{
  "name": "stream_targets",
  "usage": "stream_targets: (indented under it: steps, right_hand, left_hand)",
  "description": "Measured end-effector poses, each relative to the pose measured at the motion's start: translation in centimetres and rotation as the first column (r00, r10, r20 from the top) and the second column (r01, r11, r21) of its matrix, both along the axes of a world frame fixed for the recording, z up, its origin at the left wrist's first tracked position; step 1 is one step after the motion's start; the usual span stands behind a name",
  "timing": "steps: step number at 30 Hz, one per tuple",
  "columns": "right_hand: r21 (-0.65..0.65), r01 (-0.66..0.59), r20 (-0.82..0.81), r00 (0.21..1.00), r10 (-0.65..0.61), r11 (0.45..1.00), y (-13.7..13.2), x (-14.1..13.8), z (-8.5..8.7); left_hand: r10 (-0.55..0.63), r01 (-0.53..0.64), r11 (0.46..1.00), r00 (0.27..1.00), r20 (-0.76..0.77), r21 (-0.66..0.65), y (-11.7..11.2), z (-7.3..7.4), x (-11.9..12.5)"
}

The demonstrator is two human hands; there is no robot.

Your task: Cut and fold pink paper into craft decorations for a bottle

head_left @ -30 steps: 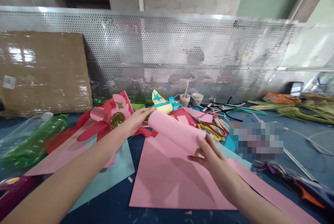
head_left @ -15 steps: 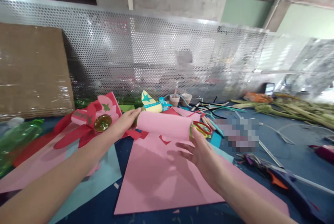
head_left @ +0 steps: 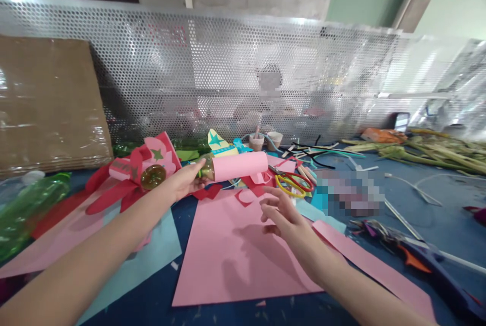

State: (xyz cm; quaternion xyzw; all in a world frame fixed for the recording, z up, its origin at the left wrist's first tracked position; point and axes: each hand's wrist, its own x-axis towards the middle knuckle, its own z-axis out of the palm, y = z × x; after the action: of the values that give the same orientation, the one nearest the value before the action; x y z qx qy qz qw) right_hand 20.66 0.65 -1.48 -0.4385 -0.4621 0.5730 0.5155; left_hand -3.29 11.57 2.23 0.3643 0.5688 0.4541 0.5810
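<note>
A greenish clear plastic bottle wrapped in pink paper lies sideways in the air, with my left hand closed around its bare left end. Below and right of it, my right hand hovers over a large pink sheet, fingers apart and slightly curled, holding nothing. Scissors with red and yellow handles lie just behind the right hand. Red and pink paper scraps sit beneath the wrapped bottle. A narrow pink strip runs under my right forearm.
A red paper craft and a green plastic bottle are on the left, over light blue paper. A blue glue gun lies at right. Paper cups stand near the perforated panel.
My right hand has let go of the bottle's right end and drawn slightly down and away. My left hand keeps hold, and the bottle's right end has risen and shifted left.
</note>
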Motion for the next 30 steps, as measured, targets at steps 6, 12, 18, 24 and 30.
stream_targets:
  steps: [6,12,18,24,30]
  right_hand:
    - [0.058,-0.107,0.08,0.992,0.102,0.993,-0.3,-0.5,-1.2]
    - [0.056,-0.145,0.176,0.975,0.134,0.988,-0.5,-0.6,-1.1]
    - [0.008,-0.115,0.001,0.993,0.115,0.993,-0.3,-0.7,-1.2]
    - [-0.153,-0.05,-0.401,0.916,-0.015,0.987,0.5,-0.6,-0.6]
    - [-0.045,0.028,-0.455,0.889,-0.046,0.999,1.1,-0.1,0.7]
  left_hand:
    - [-0.069,0.07,0.997,0.997,-0.041,0.025,-0.7,0.1,1.1]
    - [-0.108,0.139,0.961,0.985,-0.138,0.239,-1.0,-1.0,1.7]
    - [-0.081,0.245,0.847,0.936,-0.341,0.471,-1.0,-0.1,1.5]
    - [-0.155,0.398,0.712,0.893,-0.423,0.579,-2.9,1.2,3.8]
    - [-0.222,0.558,0.583,0.809,-0.544,0.591,-5.0,1.0,5.8]
